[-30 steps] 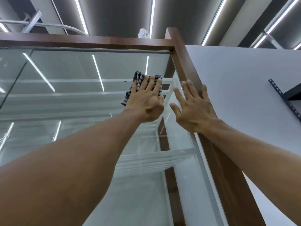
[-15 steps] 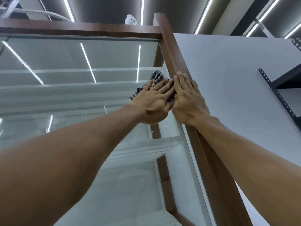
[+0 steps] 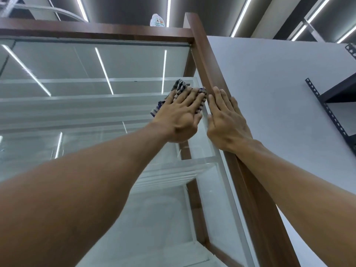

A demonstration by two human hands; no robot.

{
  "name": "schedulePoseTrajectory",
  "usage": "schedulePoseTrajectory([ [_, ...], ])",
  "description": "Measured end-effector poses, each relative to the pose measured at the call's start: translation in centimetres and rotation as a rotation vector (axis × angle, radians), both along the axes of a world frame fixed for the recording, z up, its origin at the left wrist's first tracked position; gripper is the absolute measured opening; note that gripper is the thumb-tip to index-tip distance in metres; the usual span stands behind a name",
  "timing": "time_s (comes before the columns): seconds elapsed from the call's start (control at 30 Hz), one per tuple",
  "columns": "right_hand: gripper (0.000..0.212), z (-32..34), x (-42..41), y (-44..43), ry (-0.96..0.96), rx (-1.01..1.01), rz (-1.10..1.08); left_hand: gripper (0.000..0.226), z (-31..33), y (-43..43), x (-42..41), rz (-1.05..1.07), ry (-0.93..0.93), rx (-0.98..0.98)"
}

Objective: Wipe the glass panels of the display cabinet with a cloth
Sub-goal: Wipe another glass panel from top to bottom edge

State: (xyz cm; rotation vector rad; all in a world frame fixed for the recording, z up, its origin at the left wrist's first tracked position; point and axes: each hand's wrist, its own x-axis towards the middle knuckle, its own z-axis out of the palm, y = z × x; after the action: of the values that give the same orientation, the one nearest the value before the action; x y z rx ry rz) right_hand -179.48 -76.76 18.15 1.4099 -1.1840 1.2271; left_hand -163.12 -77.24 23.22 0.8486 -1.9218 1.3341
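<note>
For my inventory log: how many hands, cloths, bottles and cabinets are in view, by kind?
Bare hands: 2, left hand, right hand
Blue-and-white checked cloth: 1
Brown wood-framed glass display cabinet: 1
Clear plastic bottle atop the cabinet: 1
Total: 5

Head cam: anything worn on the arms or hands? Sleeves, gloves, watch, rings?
Nothing worn shows. Left hand and right hand are ungloved, no rings visible. No watch or band on either wrist. Left forearm and right forearm are uncovered to the frame edge; no sleeve in view.
</note>
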Motion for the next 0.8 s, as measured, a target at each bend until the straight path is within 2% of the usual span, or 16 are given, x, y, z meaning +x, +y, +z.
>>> schedulePoseTrajectory([
  [0.13,0.066,-0.2,3.0,0.3,-0.031,0.016,-0.089,0.062,-0.9,0.1,0.8,-0.006,0.033,-0.002],
  [0.2,0.064,0.1,5.8,0.1,0.001,0.020,0.000,0.063,-0.8,0.0,3.1,-0.013,0.092,-0.012],
  [0.33,0.061,0.8,11.9,-0.5,0.018,0.017,0.153,0.062,-0.8,0.1,9.2,0.005,0.203,-0.019],
  [0.8,0.063,3.2,35.9,0.6,0.267,0.023,0.186,0.060,-1.1,2.1,32.6,0.027,0.569,-0.040],
])
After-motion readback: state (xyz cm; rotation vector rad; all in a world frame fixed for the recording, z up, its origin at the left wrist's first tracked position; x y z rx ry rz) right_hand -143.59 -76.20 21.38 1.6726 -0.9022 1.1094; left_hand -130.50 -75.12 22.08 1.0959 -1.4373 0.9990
